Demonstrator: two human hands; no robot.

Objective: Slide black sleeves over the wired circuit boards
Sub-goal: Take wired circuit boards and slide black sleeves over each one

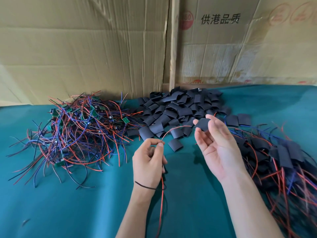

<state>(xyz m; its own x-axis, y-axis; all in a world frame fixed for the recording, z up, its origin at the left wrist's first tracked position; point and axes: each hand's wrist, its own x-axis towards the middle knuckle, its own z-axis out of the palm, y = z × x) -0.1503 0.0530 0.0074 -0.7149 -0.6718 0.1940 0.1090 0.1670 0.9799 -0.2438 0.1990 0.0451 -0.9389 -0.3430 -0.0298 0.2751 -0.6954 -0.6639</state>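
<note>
Sleeve, black (202, 124): one flat tube piece, pinched between thumb and fingertips of the right hand (217, 145), held above the green cloth (85, 203) just past centre, toward 1 o'clock.

Red wire (173, 129): arcs from the left hand (149, 160) up to the sleeve's near edge; its tip appears to touch or just enter the opening. The lower run trails down past the left wrist toward 6 o'clock.

Left hand: fingers curled, thumb and forefinger pinching the red wire. Whether a circuit board sits inside the curled fingers cannot be told. A thin dark band circles the wrist.

Step in hand, as judged: threading the lead through the sleeve mouth. The next move calls for holding the tube open and feeding the wire through so that the sleeve can travel down onto the board.

Finished pile (283, 160), 3 o'clock: sleeved units with red, blue and black leads.

Unsleeved boards (75, 124), 10 o'clock: a tangle of small green boards and wires.

Loose sleeve heap (181, 109), 12 o'clock: many black pieces.

Cardboard wall (85, 48), far side: printed "供港品质" (220, 19); a red round mark beside it partly reads "60", and other red stamps are too faint to read.
</note>
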